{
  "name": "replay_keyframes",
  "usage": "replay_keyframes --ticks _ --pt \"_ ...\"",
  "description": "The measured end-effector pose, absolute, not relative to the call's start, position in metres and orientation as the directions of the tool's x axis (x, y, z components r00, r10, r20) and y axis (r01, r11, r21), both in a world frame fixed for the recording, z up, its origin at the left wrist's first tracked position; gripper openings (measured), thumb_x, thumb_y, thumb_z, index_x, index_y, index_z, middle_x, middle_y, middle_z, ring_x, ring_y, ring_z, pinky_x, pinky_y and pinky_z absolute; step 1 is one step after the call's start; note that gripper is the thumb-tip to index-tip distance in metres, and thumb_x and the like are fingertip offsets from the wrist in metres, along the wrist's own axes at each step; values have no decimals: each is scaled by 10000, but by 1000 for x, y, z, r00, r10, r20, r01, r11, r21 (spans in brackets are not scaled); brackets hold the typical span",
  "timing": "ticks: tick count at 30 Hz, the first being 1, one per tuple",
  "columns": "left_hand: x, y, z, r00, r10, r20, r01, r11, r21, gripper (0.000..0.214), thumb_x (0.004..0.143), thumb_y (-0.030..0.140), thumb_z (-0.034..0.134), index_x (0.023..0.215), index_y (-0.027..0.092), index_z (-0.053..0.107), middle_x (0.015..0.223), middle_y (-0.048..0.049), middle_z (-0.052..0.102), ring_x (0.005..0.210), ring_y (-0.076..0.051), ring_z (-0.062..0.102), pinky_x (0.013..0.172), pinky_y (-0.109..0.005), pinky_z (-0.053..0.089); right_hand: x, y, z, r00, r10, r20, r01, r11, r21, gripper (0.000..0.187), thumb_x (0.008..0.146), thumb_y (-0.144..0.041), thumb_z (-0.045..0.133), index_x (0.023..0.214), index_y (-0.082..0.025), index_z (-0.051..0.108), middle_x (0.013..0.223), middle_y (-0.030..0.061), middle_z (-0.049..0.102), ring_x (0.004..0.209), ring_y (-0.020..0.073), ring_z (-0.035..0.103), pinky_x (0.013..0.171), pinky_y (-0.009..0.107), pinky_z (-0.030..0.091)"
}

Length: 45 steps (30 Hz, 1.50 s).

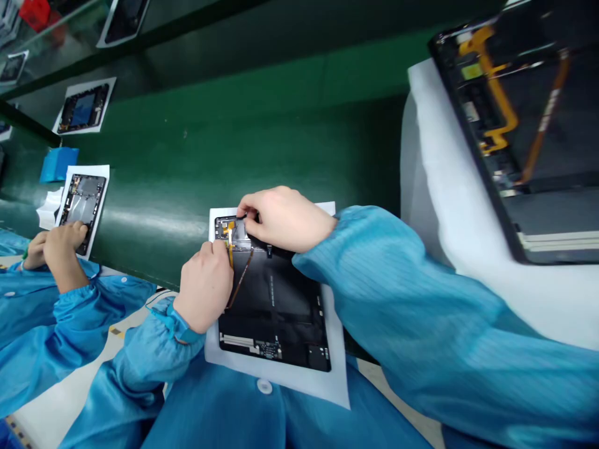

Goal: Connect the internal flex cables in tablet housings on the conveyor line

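An opened tablet (290, 293), its dark inside facing up, lies on a white sheet (337, 374) at the bench edge. My left hand (206, 284) is closed over the tablet's left edge, fingertips by an orange flex cable (231, 234). Whatever those fingers hold is hidden. At the top of the tablet, my right hand (286, 218) has its fingers curled together in a pinch beside a silvery shield plate (242, 240). I cannot make out what is pinched. A brown ribbon cable (241, 280) runs slantwise below both hands.
Close on the right, another opened tablet (561, 156) rests on white foam (449, 168). To the left, a co-worker's hands (65, 243) touch a device (87, 196) on white paper. A blue block (59, 164) and more devices stand along the green bench (281, 137).
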State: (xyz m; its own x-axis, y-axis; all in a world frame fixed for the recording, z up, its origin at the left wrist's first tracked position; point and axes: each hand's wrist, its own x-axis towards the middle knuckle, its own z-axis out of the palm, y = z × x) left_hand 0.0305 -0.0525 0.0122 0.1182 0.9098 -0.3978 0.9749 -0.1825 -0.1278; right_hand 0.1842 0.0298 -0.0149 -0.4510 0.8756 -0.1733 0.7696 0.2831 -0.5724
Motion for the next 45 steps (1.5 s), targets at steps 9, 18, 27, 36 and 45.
replay_keyframes --ticks 9,18,27,36,45 --pt "30 -49 10 133 948 -289 988 -148 -31 177 960 250 450 1013 166 597 982 -87 669 888 -220 678 746 -309 538 181 26 -18 -445 883 -153 779 297 -553 275 849 -172 509 1007 -215 730 941 46 758 877 218 675 743 310 453" --pt "52 -20 17 175 899 -403 963 -241 -120 300 958 100 342 1020 74 634 914 -172 687 877 -264 722 707 -334 568 185 26 -20 -421 897 -136 789 288 -543 268 839 -184 525 999 -218 737 938 53 761 880 232 676 767 328 457" --pt "47 -29 22 172 916 -363 981 -193 -20 227 927 129 420 961 102 643 887 -141 691 869 -241 716 738 -317 554 167 33 -12 -457 876 -151 779 313 -543 268 890 -189 496 1001 -210 739 980 62 761 910 223 676 797 319 451" --pt "-18 -70 2 145 889 -435 404 348 846 86 833 237 487 847 207 407 928 -31 694 482 -51 541 446 -189 422 146 39 -15 -532 829 -173 764 381 -522 169 884 -318 594 814 -204 698 870 47 731 802 189 641 677 291 403" --pt "-22 -50 -10 99 932 -348 661 199 723 72 837 237 575 794 180 562 641 52 579 543 -73 528 534 -184 401 155 27 -13 -650 731 -206 618 350 -704 131 738 -91 655 681 -195 598 681 -36 656 646 109 595 643 221 405"
